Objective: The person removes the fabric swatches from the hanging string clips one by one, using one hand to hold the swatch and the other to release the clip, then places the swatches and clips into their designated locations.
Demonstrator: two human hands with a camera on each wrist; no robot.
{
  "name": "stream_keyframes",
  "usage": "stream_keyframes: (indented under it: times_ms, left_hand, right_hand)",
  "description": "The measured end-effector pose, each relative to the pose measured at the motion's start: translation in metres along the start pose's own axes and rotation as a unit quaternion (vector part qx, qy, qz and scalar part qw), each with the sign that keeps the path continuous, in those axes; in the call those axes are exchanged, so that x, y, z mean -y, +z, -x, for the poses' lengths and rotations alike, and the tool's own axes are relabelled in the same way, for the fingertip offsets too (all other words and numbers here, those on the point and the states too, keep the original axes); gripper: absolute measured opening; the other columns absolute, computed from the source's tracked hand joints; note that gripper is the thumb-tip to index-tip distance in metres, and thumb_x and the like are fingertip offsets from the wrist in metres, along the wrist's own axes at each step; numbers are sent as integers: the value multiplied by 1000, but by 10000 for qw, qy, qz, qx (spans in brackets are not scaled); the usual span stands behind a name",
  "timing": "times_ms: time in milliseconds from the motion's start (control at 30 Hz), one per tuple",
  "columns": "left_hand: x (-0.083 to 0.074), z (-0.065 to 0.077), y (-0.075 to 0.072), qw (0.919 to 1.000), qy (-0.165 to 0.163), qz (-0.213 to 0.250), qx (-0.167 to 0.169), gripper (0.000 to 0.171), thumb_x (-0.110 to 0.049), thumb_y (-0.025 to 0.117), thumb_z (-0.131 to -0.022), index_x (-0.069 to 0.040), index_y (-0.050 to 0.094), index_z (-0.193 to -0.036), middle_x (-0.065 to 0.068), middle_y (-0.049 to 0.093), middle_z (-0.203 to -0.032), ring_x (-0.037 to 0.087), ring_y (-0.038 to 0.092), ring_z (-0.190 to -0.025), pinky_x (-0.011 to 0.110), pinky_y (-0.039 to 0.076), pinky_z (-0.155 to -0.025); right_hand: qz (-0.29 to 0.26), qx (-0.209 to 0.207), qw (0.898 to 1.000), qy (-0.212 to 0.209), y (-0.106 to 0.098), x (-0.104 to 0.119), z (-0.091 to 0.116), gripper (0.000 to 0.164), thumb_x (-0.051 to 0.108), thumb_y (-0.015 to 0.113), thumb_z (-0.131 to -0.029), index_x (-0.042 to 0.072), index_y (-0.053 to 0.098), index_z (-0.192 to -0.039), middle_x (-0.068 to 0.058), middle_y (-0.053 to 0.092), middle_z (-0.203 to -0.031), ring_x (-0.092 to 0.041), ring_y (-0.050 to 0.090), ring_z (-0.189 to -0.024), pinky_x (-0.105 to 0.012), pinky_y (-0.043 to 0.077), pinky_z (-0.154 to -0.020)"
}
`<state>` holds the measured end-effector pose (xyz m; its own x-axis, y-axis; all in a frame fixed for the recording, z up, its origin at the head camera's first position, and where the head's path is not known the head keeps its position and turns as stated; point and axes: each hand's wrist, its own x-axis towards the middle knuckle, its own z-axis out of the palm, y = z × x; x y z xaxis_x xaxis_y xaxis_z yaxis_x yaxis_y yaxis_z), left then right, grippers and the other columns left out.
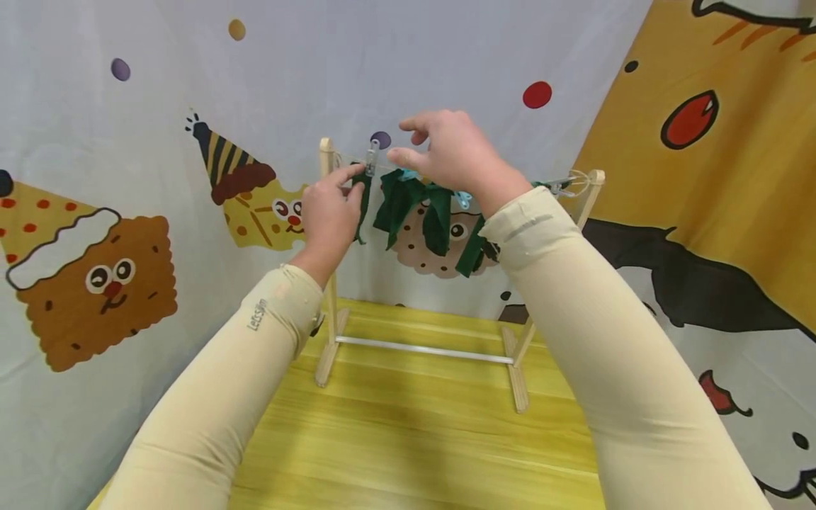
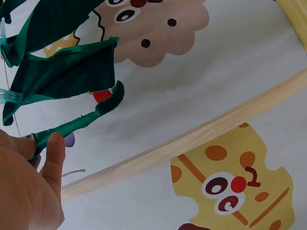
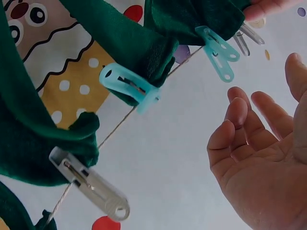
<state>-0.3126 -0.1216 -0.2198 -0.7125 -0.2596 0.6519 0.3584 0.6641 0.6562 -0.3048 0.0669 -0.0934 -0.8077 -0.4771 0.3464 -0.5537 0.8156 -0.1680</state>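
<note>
A dark green cloth strip (image 1: pixel 361 202) hangs from a string near the left post, under a clear clothespin (image 1: pixel 372 157). My left hand (image 1: pixel 333 216) pinches the upper end of this strip by the clothespin; the left wrist view shows the strip (image 2: pixel 72 125) coming out between finger and thumb. To the right, my right hand (image 1: pixel 449 152) is raised above the string with loosely bent fingers and nothing in them. In the right wrist view, the right hand (image 3: pixel 264 153) is apart from a light blue clothespin (image 3: pixel 218 52), which clips another green cloth (image 3: pixel 196 19).
More green cloth strips (image 1: pixel 437 219) hang along the string from blue and clear clothespins. A wooden rack with a left post (image 1: pixel 326 159), a right post (image 1: pixel 596 180) and a white lower bar (image 1: pixel 423 348) stands on a yellow wood-grain surface (image 1: pixel 408 439). Behind it hangs a cartoon-printed cloth (image 1: pixel 446 57).
</note>
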Motion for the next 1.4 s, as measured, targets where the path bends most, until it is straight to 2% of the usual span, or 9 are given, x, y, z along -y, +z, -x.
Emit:
stream_keyframes:
  times_ms: [67, 200, 267, 633, 800, 933, 1067, 1300, 1400]
  left_hand:
    - [1, -1, -1, 10000, 50, 7, -36, 33, -21, 67, -108, -21, 73, -140, 7, 75, -139, 24, 79, -112, 40, 66, -84]
    - [1, -1, -2, 9999, 116, 42, -85, 33, -18, 68, -106, -20, 74, -139, 8, 76, -136, 26, 80, -110, 41, 66, -85]
    - [1, -1, -2, 9998, 147, 19, -98, 33, -17, 69, -106, -19, 74, -139, 9, 76, -134, 26, 80, -109, 42, 66, -85]
    - [-1, 3, -3, 9992, 335, -112, -168, 31, -16, 68, -107, -19, 75, -137, 10, 79, -129, 28, 80, -105, 44, 65, -84]
    - [-3, 5, -4, 9986, 427, -214, -212, 31, -17, 66, -107, -17, 75, -137, 11, 81, -123, 30, 78, -88, 42, 58, -71]
    - [-4, 5, -3, 9984, 441, -280, -233, 30, -17, 66, -108, -18, 75, -137, 12, 81, -121, 30, 74, -79, 41, 53, -67]
    - [-5, 4, -3, 9981, 469, -302, -263, 30, -16, 66, -107, -18, 76, -136, 10, 81, -121, 30, 76, -82, 41, 55, -68]
    - [-5, 3, -3, 9975, 546, -303, -327, 30, -14, 66, -107, -18, 77, -135, 10, 81, -120, 31, 76, -83, 42, 55, -70]
    - [-5, 2, -4, 9975, 560, -314, -303, 29, -14, 66, -107, -17, 77, -134, 10, 81, -121, 31, 77, -87, 43, 59, -73]
  right_hand:
    - [-52, 64, 10000, 37, 1, 2, -4, 69, 53, 61, -106, 22, 45, -165, -10, 61, -154, -25, 70, -108, -43, 55, -106]
    - [-47, 165, 9998, 57, 4, 4, -11, 71, 54, 61, -105, 21, 43, -166, -10, 60, -155, -28, 64, -129, -45, 54, -111]
    - [-27, 203, 9998, 63, 6, 6, -14, 72, 55, 61, -105, 21, 43, -166, -11, 60, -155, -28, 62, -134, -46, 53, -112]
    - [16, 361, 9993, 126, 17, 16, -29, 70, 50, 63, -106, 21, 42, -166, -8, 55, -161, -25, 56, -143, -43, 50, -117]
    - [136, 563, 9981, 196, 19, 23, -36, 72, 49, 63, -106, 23, 37, -169, -4, 54, -161, -22, 58, -139, -40, 51, -115]
    - [195, 675, 9972, 268, 19, 25, -39, 73, 47, 63, -106, 23, 35, -169, -4, 53, -163, -22, 57, -142, -40, 50, -117]
    - [203, 684, 9970, 305, 18, 24, -39, 70, 46, 63, -107, 20, 40, -167, -5, 53, -162, -23, 55, -144, -41, 49, -119]
    - [-6, 585, 9979, 287, 17, 20, -36, 60, 44, 60, -109, 16, 52, -160, -8, 61, -150, -24, 61, -126, -40, 53, -106]
    - [-8, 577, 9978, 327, 17, 20, -36, 57, 45, 59, -109, 16, 56, -157, -7, 62, -151, -23, 63, -129, -39, 54, -108]
